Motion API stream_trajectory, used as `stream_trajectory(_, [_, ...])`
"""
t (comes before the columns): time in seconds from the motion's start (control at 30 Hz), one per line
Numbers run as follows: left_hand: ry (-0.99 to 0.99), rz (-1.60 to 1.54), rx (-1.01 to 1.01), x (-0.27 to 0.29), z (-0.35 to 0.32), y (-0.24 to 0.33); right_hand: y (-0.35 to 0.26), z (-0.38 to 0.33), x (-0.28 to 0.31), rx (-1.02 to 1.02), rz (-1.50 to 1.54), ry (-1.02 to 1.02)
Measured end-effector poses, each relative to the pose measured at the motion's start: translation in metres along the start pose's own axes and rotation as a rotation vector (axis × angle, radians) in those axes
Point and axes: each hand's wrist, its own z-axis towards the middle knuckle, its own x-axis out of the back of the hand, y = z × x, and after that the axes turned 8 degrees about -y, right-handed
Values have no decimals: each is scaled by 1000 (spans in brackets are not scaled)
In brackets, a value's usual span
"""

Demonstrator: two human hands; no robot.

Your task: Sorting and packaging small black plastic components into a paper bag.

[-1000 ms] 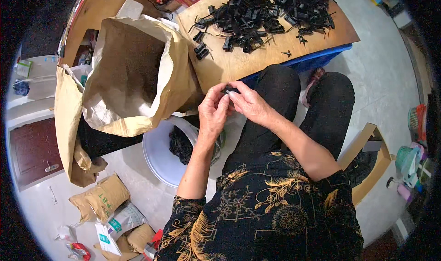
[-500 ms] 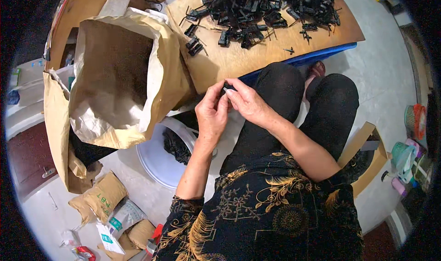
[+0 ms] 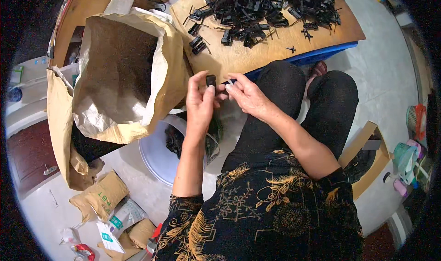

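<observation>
Left hand point(image 3: 200, 100) centre frame, grip narrow, pinching one black part point(image 3: 211, 80) upright between thumb and fingers; right hand point(image 3: 248, 95) just right of it, fingertips close together, cannot tell whether its grip holds anything; the part sits mid-frame, above the gap between sack point(image 3: 172, 68) and knees, clear of the worktop point(image 3: 218, 64).

Risk: the part is small and seems held by fingertips only, so a loose pinch or a bump from the right hand could drop it, likely to the floor or into the bucket point(image 3: 154, 155) below left; the sack's wide mouth is near too, so a slip leftward could lose it in there; stray part point(image 3: 291, 49) lies near the worktop's lower edge, a knee or sleeve knock could send it off.

Counts: hands two; part in left hand one; stray part one; pile point(image 3: 257, 11) at upper centre one, pieces too tangled to count; sack one, upper left; bucket one, dark pieces inside uncountable; box point(image 3: 373, 174) one, lower right.
</observation>
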Motion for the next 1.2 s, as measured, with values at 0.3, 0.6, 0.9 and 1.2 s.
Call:
stream_trajectory(0.3, [-77,-599,119,2,-9,4,-32,-17,13,22,265,-130])
stream_trajectory(0.6, [-258,-431,145,-15,-17,13,-32,-23,25,11,365,-238])
stream_trajectory(0.9, [-249,287,34,-34,-18,24,-24,-21,22,120,51,-193])
stream_trajectory(1.2, [-277,90,84,-15,-6,17,-23,-21,18,83,-155,-152])
